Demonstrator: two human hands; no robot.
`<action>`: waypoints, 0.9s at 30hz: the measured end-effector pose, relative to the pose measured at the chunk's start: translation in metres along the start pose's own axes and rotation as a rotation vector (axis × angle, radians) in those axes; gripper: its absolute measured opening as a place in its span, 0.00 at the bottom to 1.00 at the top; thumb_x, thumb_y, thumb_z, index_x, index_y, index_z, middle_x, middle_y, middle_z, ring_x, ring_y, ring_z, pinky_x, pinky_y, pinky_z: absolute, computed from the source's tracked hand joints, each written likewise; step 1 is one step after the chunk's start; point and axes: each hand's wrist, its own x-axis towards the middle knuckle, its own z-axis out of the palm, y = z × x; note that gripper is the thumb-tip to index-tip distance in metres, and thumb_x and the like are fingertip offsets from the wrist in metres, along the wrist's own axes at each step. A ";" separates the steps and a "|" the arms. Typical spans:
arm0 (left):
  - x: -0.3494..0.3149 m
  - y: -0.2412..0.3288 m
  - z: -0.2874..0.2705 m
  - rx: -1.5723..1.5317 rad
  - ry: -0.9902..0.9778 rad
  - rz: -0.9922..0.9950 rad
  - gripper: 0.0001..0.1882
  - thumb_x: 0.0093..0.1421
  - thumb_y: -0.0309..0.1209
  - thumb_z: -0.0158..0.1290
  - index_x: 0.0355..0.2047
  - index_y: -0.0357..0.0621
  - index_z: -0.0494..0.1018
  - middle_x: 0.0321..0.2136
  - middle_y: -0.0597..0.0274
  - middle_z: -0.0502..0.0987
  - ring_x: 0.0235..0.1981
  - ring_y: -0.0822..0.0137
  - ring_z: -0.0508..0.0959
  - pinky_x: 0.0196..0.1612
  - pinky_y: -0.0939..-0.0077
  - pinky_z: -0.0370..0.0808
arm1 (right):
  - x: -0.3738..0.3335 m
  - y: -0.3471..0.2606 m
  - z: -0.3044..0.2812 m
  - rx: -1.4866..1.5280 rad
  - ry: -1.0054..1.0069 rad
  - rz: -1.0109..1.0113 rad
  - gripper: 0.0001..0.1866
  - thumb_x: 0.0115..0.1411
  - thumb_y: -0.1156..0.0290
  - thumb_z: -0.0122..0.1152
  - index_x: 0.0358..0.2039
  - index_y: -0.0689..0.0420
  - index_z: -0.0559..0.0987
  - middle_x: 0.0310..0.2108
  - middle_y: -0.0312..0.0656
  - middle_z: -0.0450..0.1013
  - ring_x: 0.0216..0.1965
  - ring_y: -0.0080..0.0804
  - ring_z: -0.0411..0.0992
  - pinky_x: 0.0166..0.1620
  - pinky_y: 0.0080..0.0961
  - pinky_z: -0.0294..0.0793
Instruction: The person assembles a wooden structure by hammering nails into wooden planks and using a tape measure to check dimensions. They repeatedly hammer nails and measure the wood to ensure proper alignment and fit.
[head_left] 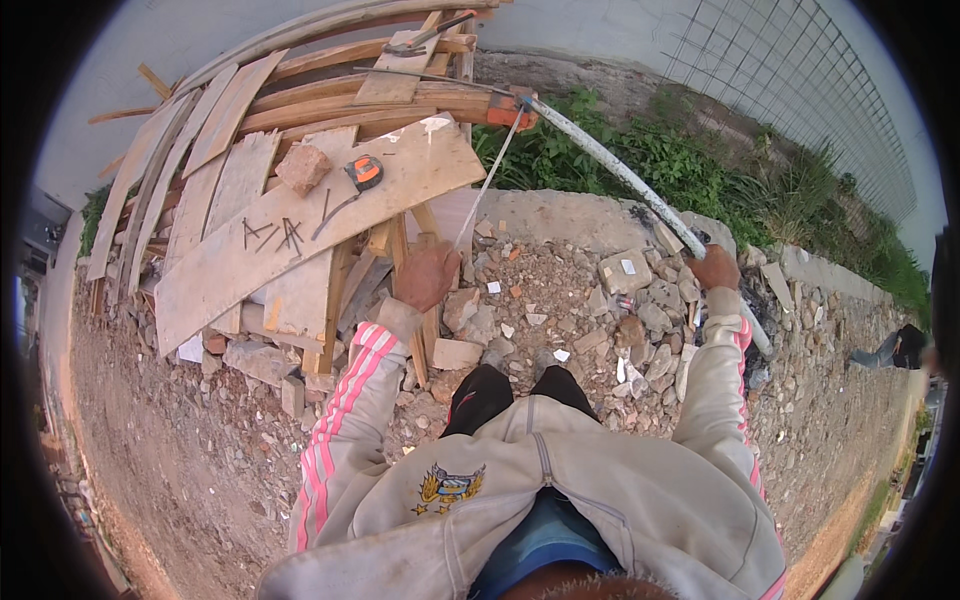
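A long white pole slants from just past twelve o'clock down to four o'clock, round and smooth, with dark scuffs on its skin. The right hand, at three o'clock, curls its fingers around the pole near its low end, likely to keep it from swinging. The left hand, at ten o'clock near the middle, is bent inward and seems to pinch a thin pale cord; I cannot tell how each finger sits. The cord runs very straight up to the pole's far end, so it looks pulled tight. An orange thing sits there, beside the wood ends; I cannot tell what it is. At ten o'clock a wide, flat board lies slanted over the wood, maybe because it makes a handy table. On it rest a round-edged orange and black tape measure, thin dark nails and a rough, lumpy brick piece. Further out, near twelve, a hammer lies on the planks. Sharp, dusty stones fill three o'clock, soft green weeds grow at one, and thin wire mesh stands at two.
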 end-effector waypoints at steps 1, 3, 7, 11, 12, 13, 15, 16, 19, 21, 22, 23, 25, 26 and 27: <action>0.002 -0.007 -0.002 0.010 0.021 0.044 0.17 0.68 0.41 0.51 0.33 0.38 0.75 0.29 0.36 0.80 0.34 0.34 0.80 0.38 0.39 0.75 | -0.005 -0.004 -0.005 -0.017 -0.030 0.028 0.28 0.50 0.46 0.71 0.43 0.56 0.85 0.44 0.55 0.81 0.47 0.53 0.80 0.51 0.48 0.79; 0.006 -0.019 -0.005 0.031 0.063 0.125 0.17 0.68 0.41 0.51 0.33 0.39 0.76 0.30 0.37 0.80 0.34 0.34 0.80 0.39 0.39 0.75 | -0.021 -0.014 -0.011 -0.020 -0.047 0.074 0.28 0.50 0.47 0.70 0.44 0.56 0.85 0.45 0.54 0.81 0.48 0.53 0.80 0.52 0.47 0.79; 0.012 -0.044 -0.027 0.035 -0.058 0.055 0.18 0.70 0.43 0.49 0.33 0.39 0.76 0.30 0.38 0.80 0.34 0.36 0.80 0.39 0.41 0.75 | -0.064 -0.044 -0.024 0.015 -0.065 0.117 0.28 0.50 0.49 0.68 0.45 0.57 0.84 0.43 0.55 0.82 0.48 0.53 0.80 0.52 0.48 0.79; 0.019 -0.064 -0.046 0.086 -0.052 0.122 0.20 0.71 0.44 0.47 0.33 0.40 0.76 0.29 0.39 0.80 0.33 0.38 0.80 0.39 0.43 0.75 | -0.095 -0.065 -0.023 0.016 0.010 0.133 0.23 0.50 0.52 0.68 0.42 0.54 0.85 0.40 0.55 0.82 0.44 0.56 0.81 0.49 0.50 0.80; 0.021 -0.068 -0.047 0.079 -0.066 0.137 0.20 0.71 0.45 0.47 0.33 0.40 0.76 0.29 0.40 0.80 0.33 0.38 0.81 0.39 0.43 0.75 | -0.098 -0.068 -0.023 0.023 0.023 0.142 0.23 0.50 0.52 0.68 0.42 0.54 0.85 0.40 0.55 0.82 0.44 0.56 0.81 0.49 0.50 0.80; 0.022 -0.070 -0.046 0.075 -0.061 0.146 0.20 0.71 0.45 0.47 0.33 0.40 0.76 0.29 0.40 0.80 0.33 0.38 0.81 0.39 0.43 0.75 | -0.100 -0.070 -0.024 0.026 0.011 0.144 0.23 0.50 0.52 0.68 0.42 0.54 0.85 0.40 0.55 0.82 0.44 0.56 0.81 0.49 0.49 0.80; 0.022 -0.069 -0.043 0.061 -0.046 0.167 0.20 0.71 0.45 0.48 0.33 0.41 0.76 0.27 0.41 0.80 0.32 0.38 0.81 0.39 0.43 0.75 | -0.098 -0.071 -0.030 0.026 -0.008 0.147 0.23 0.50 0.52 0.68 0.41 0.54 0.85 0.39 0.55 0.82 0.43 0.56 0.81 0.49 0.49 0.81; 0.024 -0.068 -0.045 0.073 -0.052 0.161 0.19 0.70 0.45 0.48 0.33 0.41 0.76 0.27 0.42 0.80 0.32 0.38 0.81 0.39 0.43 0.76 | -0.099 -0.071 -0.029 0.028 -0.007 0.156 0.23 0.50 0.52 0.68 0.41 0.54 0.85 0.39 0.55 0.82 0.43 0.56 0.81 0.49 0.49 0.81; 0.025 -0.072 -0.054 0.086 -0.078 0.122 0.18 0.70 0.45 0.49 0.33 0.42 0.77 0.25 0.44 0.79 0.32 0.39 0.81 0.39 0.44 0.76 | -0.117 -0.081 -0.024 0.028 -0.029 0.185 0.22 0.49 0.52 0.68 0.39 0.54 0.86 0.38 0.55 0.82 0.42 0.55 0.81 0.47 0.49 0.81; 0.025 -0.076 -0.057 0.053 -0.103 0.074 0.17 0.70 0.44 0.50 0.33 0.43 0.77 0.24 0.44 0.79 0.31 0.39 0.81 0.38 0.44 0.76 | -0.120 -0.086 -0.028 0.059 -0.039 0.198 0.24 0.48 0.51 0.68 0.40 0.56 0.86 0.39 0.57 0.82 0.42 0.57 0.81 0.48 0.50 0.80; 0.024 -0.074 -0.055 0.022 -0.081 0.067 0.17 0.69 0.44 0.50 0.33 0.42 0.77 0.24 0.44 0.79 0.31 0.39 0.81 0.37 0.44 0.76 | -0.117 -0.087 -0.031 0.072 -0.043 0.205 0.26 0.47 0.51 0.69 0.40 0.58 0.85 0.39 0.58 0.82 0.43 0.57 0.81 0.49 0.50 0.80; 0.021 -0.070 -0.051 -0.007 -0.058 0.059 0.17 0.69 0.43 0.50 0.33 0.42 0.77 0.24 0.44 0.79 0.31 0.39 0.81 0.36 0.44 0.76 | -0.109 -0.084 -0.028 0.024 -0.021 0.173 0.23 0.48 0.52 0.68 0.38 0.55 0.85 0.37 0.55 0.82 0.41 0.56 0.81 0.46 0.49 0.81; 0.014 -0.058 -0.042 -0.058 -0.032 0.030 0.17 0.69 0.43 0.51 0.33 0.41 0.77 0.24 0.43 0.79 0.30 0.38 0.81 0.35 0.43 0.76 | -0.089 -0.066 -0.024 0.033 -0.055 0.151 0.23 0.48 0.52 0.68 0.39 0.56 0.85 0.37 0.55 0.82 0.42 0.56 0.81 0.47 0.49 0.81; 0.011 -0.052 -0.037 -0.074 -0.029 0.014 0.17 0.69 0.43 0.51 0.33 0.41 0.77 0.24 0.42 0.79 0.30 0.38 0.81 0.34 0.43 0.76 | -0.080 -0.056 -0.022 0.036 -0.074 0.138 0.24 0.48 0.52 0.69 0.39 0.57 0.84 0.38 0.56 0.82 0.42 0.57 0.81 0.47 0.50 0.81; 0.011 -0.049 -0.036 -0.082 -0.017 -0.005 0.17 0.68 0.43 0.52 0.33 0.40 0.77 0.24 0.42 0.79 0.30 0.38 0.81 0.33 0.43 0.75 | -0.075 -0.052 -0.022 0.047 -0.096 0.122 0.26 0.47 0.52 0.70 0.40 0.58 0.84 0.39 0.57 0.81 0.43 0.58 0.80 0.48 0.51 0.80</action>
